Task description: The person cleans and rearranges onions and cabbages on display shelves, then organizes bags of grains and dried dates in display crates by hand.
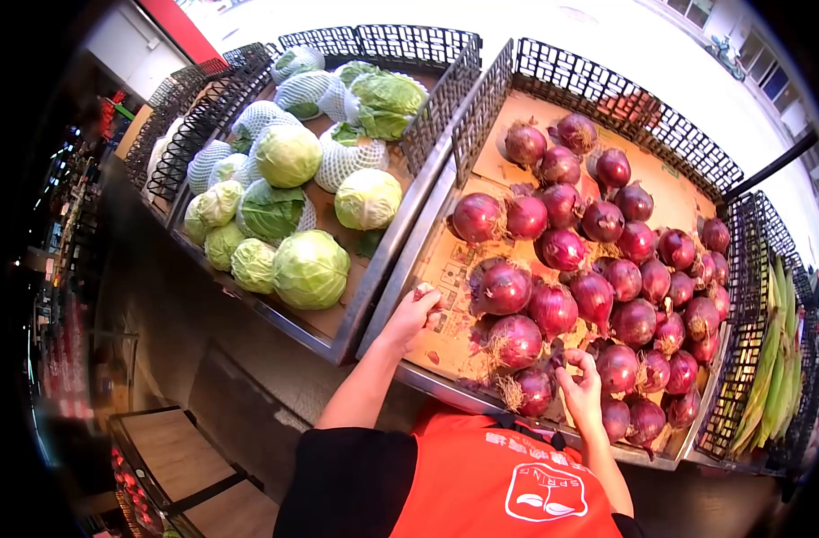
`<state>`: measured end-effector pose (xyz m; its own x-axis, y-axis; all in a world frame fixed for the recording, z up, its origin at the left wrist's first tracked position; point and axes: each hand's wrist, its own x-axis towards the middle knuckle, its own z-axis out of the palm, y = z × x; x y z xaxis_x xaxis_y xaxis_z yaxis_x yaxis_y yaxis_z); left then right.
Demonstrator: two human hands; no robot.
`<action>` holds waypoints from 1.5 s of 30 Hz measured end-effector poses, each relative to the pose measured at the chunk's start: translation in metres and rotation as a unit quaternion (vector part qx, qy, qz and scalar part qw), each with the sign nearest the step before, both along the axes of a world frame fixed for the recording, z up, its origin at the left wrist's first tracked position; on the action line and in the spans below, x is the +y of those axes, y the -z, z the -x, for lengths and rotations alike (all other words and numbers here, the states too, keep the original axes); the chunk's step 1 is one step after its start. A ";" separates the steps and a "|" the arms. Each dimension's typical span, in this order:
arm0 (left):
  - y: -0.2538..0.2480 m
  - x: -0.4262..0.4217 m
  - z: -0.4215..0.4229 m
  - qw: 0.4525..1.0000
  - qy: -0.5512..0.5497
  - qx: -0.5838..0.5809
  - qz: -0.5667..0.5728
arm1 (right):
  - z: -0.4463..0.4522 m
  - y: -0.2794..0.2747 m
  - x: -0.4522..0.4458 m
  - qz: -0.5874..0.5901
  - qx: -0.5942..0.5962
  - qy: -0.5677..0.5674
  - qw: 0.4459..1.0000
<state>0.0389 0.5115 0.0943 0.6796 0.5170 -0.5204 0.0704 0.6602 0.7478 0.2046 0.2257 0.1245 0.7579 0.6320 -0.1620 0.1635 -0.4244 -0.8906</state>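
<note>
Many red onions [563, 249] lie loose on a cardboard-lined display bin [454, 254], with flakes of dry skin between them. My left hand [414, 316] is closed above the bin's near left corner, beside the bare cardboard. A small reddish bit shows at its fingers, too small to name. At the near edge, my right hand [582, 384] pinches a dark piece of onion skin [557, 353] among the onions. One onion with a tuft of roots [528, 392] sits just left of that hand.
To the left stands a bin of cabbages [311, 269], some in white foam nets. Long green produce [768, 368] stands in a crate at the right. Black plastic lattice walls [629, 103] border the bins. Below left is a wooden-topped stand [176, 453].
</note>
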 end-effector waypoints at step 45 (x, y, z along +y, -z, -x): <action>-0.032 -0.167 0.029 0.863 -0.002 -0.292 0.413 | 0.074 -0.063 0.052 -0.174 -0.364 -0.404 0.821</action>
